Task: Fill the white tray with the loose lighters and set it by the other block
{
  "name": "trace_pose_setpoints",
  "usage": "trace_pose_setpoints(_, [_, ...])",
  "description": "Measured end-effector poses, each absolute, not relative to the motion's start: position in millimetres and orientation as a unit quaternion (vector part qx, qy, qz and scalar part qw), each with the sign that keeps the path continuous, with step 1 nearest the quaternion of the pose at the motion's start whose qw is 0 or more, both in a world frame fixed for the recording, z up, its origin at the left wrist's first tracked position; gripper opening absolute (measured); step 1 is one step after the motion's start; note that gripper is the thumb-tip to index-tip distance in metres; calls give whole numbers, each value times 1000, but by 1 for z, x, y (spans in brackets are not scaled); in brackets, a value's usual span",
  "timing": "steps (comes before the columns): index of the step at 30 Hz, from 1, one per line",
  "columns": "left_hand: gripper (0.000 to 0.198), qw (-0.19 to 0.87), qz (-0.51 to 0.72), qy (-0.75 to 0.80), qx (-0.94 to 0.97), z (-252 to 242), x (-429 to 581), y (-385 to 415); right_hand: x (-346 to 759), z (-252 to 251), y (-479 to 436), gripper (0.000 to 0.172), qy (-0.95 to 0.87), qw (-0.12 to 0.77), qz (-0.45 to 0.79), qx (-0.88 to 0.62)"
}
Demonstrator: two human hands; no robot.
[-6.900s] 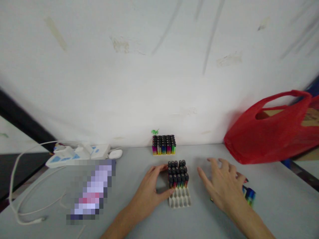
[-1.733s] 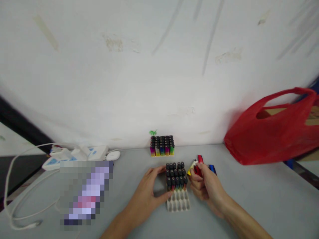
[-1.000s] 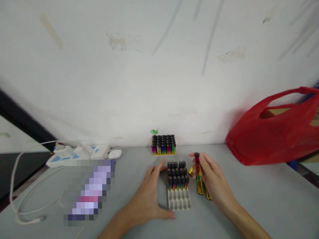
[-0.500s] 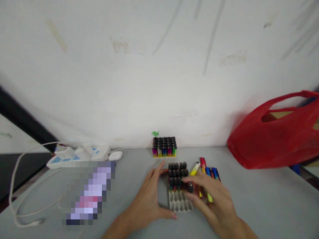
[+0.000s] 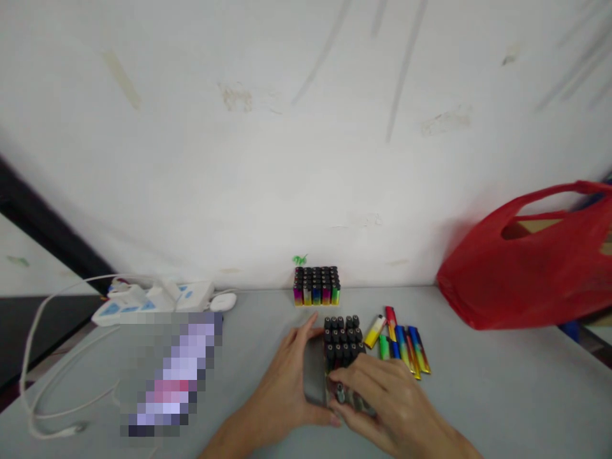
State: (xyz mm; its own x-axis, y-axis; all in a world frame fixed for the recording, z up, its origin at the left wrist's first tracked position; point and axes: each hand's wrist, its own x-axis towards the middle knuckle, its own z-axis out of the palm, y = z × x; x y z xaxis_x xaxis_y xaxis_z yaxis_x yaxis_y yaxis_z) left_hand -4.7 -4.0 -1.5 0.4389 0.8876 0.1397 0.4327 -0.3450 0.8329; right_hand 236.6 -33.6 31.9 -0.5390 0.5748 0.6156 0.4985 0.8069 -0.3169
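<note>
While gripping one lighter [image 5: 340, 392], top end up, between thumb and fingers of the right hand [image 5: 394, 396] over the near end of the tray [image 5: 358, 401], curving the left hand [image 5: 284, 386], wide open, around the tray's left side, thumb stretched to the near edge. Impossible to tell whether seated in a hollow or held just above. Seeing three rows of standing lighters [image 5: 342, 333], black tops up, in the far part of the tray. To the right, just beyond the right hand, seeing loose lighters [image 5: 404, 347] in a spread pile on the table [image 5: 482, 382]. Farther back, near the wall [image 5: 382, 159], seeing packed lighters [image 5: 316, 287] in a neat block.
</note>
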Motion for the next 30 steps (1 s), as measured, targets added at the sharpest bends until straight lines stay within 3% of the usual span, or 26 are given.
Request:
trace_pose_setpoints(8, [154,365,304,429,768,-15,-8,-1,231,27,-35,25,-862,369,75,-339])
trace_pose_setpoints(13, [158,368,301,442,761,-15,-8,-1,225,22,-35,25,-857,381,30,-346])
trace_pose_setpoints(17, [155,363,286,453,762,-9,-7,-2,231,25,-32,20,-830,435,19,-349])
trace_pose_setpoints(20, [156,356,279,461,764,-7,-6,-2,245,26,-23,15,-755,471,-18,-456])
trace_pose_setpoints(23, [154,359,278,460,763,-5,-6,-2,259,26,-10,15,-702,405,-88,-578])
trace_pose_setpoints(30, [152,360,274,464,761,1,-5,-3,267,12,-3,40,-701,212,-130,-668])
